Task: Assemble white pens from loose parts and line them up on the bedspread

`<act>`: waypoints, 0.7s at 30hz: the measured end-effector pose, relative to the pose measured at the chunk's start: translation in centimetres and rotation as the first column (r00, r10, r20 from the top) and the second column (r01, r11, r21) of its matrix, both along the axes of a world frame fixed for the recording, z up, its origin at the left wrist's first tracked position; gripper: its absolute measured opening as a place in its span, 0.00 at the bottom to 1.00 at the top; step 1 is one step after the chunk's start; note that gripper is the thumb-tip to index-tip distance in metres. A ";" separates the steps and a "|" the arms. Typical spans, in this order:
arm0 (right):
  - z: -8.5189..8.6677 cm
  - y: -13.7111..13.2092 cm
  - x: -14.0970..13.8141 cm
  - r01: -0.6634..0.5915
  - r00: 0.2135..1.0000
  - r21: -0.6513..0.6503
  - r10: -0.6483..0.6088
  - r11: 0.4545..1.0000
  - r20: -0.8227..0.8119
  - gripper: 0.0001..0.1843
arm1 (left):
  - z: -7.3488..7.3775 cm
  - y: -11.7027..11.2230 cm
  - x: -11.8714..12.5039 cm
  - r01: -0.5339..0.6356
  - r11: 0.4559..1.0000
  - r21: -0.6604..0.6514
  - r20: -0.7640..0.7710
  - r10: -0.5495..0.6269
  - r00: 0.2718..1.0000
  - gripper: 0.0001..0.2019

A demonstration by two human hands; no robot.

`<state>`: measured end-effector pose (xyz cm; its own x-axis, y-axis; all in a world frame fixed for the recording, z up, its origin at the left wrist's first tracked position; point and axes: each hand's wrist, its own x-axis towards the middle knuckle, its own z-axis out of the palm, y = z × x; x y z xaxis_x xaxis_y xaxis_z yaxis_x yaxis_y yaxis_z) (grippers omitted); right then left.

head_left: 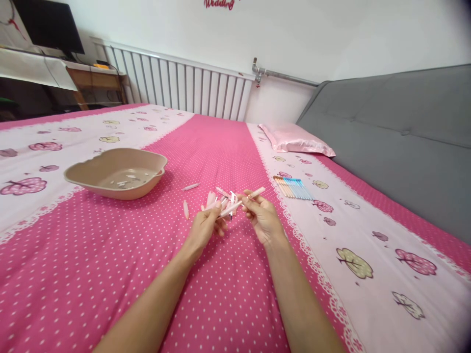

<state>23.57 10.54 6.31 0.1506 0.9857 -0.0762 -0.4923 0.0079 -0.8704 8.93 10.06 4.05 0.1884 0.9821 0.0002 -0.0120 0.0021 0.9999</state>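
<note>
My left hand [206,223] is closed around a slim pale pink pen barrel [230,210] that slants up to the right. Between the fingertips of my right hand [263,218] is a shorter pale pink pen piece [256,192], close to the barrel's upper end; whether the two touch I cannot tell. Under and behind both hands lies a loose pile of pink and white pen parts [211,198], partly hidden by my fingers. Two single pink pieces, one upright in view [186,210] and one lying crosswise [191,187], rest left of the pile.
A beige plastic basin [121,189] with small white pieces inside stands on the pink dotted bedspread [147,274] to the left. Several pens [293,188] in orange and blue lie in a neat row at right. Beyond are a pink pillow [294,139] and a grey headboard [397,117].
</note>
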 end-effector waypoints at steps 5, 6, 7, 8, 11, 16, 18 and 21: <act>0.0 0.0 0.0 0.033 0.999 -0.001 -0.033 0.999 0.009 0.17 | -0.3 0.3 0.2 -0.094 0.984 0.151 0.013 0.093 0.996 0.21; 0.0 0.0 -0.1 0.032 0.999 0.003 -0.032 0.999 0.010 0.16 | -0.4 0.3 0.3 -0.106 0.981 0.161 0.012 0.106 0.994 0.19; 0.0 0.0 -0.1 0.030 0.999 0.008 -0.031 1.000 0.011 0.16 | -0.5 0.4 0.3 -0.112 0.979 0.169 0.010 0.112 0.994 0.17; 0.0 0.0 -0.1 0.031 0.999 0.012 -0.031 0.999 0.012 0.17 | -0.5 0.4 0.3 -0.110 0.979 0.171 0.006 0.110 0.994 0.16; 0.0 0.0 -0.1 0.032 0.999 0.019 -0.032 0.999 0.018 0.17 | -0.5 0.4 0.2 -0.081 0.985 0.150 -0.017 0.085 0.996 0.16; 0.2 0.1 0.5 0.083 0.997 0.015 -0.083 0.996 -0.007 0.15 | -0.3 0.3 -0.2 -0.097 0.995 -0.020 0.049 0.098 0.994 0.24; 0.3 0.1 1.1 0.112 0.993 0.015 -0.111 0.994 -0.040 0.15 | -0.3 0.3 -0.3 -0.105 0.993 -0.054 0.085 0.110 0.990 0.25; 0.5 0.3 2.2 0.192 0.978 0.007 -0.191 0.981 -0.090 0.13 | -0.2 0.2 -0.3 -0.124 0.991 -0.050 0.099 0.128 0.987 0.25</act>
<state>25.75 10.80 6.77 0.3298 0.9405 -0.0821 -0.5554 0.1230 -0.8224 8.61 10.29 3.83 0.0644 0.9975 -0.0305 -0.1172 0.0379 0.9924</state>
